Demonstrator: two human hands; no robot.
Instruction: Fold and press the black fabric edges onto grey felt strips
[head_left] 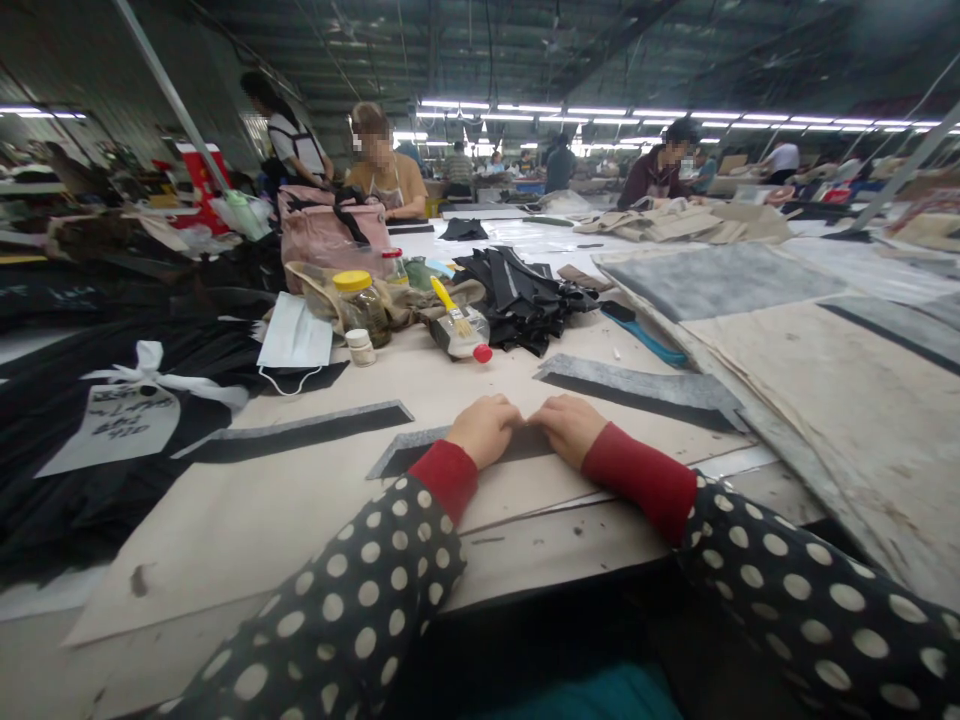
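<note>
Left hand [484, 428] and right hand [571, 428] nearly meet on a black strip [527, 445] near the bench [555, 565]'s front edge, can't tell if they're pinching it or just pressing. Looks like an edge-folding step tbh, which calls for an even touch next.

The red-cuffed left hand [484, 430] and red-cuffed right hand [571, 430] are resting close together on a black, grey-edged fabric strip [527, 447].
</note>
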